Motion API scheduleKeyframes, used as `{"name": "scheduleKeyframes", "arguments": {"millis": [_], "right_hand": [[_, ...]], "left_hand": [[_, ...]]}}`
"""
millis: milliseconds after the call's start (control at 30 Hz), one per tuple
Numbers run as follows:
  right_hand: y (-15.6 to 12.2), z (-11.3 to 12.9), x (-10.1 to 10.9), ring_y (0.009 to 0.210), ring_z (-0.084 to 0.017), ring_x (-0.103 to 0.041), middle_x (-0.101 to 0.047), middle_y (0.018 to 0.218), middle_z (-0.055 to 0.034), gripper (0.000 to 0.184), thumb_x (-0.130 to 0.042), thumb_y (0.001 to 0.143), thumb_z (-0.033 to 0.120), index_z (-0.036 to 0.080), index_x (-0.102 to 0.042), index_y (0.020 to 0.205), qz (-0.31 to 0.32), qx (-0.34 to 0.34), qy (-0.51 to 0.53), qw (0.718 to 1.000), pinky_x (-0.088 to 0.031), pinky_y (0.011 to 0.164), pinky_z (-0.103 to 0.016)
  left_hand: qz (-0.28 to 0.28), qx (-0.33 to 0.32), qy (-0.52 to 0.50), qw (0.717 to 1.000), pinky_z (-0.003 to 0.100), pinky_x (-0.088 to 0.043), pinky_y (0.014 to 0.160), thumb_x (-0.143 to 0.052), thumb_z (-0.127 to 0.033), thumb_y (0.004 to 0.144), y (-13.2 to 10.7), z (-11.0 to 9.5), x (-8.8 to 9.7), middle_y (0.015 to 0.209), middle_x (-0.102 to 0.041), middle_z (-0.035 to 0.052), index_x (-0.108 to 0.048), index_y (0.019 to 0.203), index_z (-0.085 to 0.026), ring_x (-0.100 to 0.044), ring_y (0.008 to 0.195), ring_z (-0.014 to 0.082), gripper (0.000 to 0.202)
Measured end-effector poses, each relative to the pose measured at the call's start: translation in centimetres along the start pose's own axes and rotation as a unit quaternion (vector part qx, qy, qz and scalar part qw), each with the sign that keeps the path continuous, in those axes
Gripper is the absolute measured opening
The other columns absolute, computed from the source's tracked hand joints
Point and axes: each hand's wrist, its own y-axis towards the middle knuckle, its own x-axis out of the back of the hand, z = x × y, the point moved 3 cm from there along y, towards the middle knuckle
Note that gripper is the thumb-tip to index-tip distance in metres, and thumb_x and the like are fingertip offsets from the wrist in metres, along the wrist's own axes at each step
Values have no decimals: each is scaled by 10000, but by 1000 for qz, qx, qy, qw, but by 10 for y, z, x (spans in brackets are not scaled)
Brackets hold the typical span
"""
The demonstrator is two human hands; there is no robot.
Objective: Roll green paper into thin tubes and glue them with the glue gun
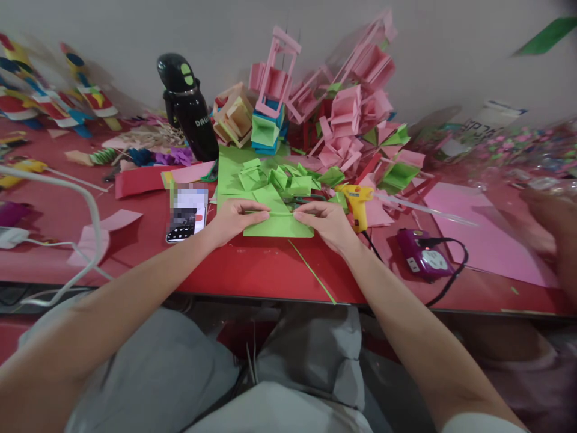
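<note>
A green paper sheet [279, 225] lies on the red table [252, 276] in front of me, partly folded. My left hand [237, 218] pinches its left side along the fold, fingers closed on the paper. At the right side my right hand [327, 221] pinches the same fold. Just behind the sheet sits a heap of small folded green paper pieces [279, 177]. A thin green paper strip [311, 270] lies on the table near my right wrist.
A phone [187, 213] lies left of my hands, a yellow glue gun [357, 204] and a purple power strip [424, 255] to the right. Behind stand a black bottle [189, 108] and pink and green paper constructions [342, 108]. Another person's hand [552, 222] is at far right.
</note>
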Motion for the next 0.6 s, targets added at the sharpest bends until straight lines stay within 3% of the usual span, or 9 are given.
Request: {"name": "scheduleKeyframes", "arguments": {"millis": [167,367,600], "right_hand": [[0,0,-3,607,-126,-567,-722,720,-15,291,-838,663,455,202,-780,796,11,8,-25,1000,-447,580,-274],[-2,3,-7,804,-191,-684,-769,847,-29,274,-828,691,460,223,-799,826,31,30,-40,998,-523,741,-310],[-3,5,-8,837,-209,-700,-776,834,-32,260,-824,695,456,223,-807,810,20,23,-70,997,-534,803,-331]], "left_hand": [[-7,-11,39,999,289,-491,693,-799,-507,729,-2,-4,-3,885,-775,59,-810,920,-194,-662,787,196,367],[-3,-16,78,997,287,-494,694,-753,-540,773,-5,-5,-8,909,-780,61,-808,936,-195,-668,799,200,385],[2,-10,75,997,290,-504,711,-747,-530,783,-7,-7,-13,913,-781,62,-802,941,-185,-676,827,209,384]]}}
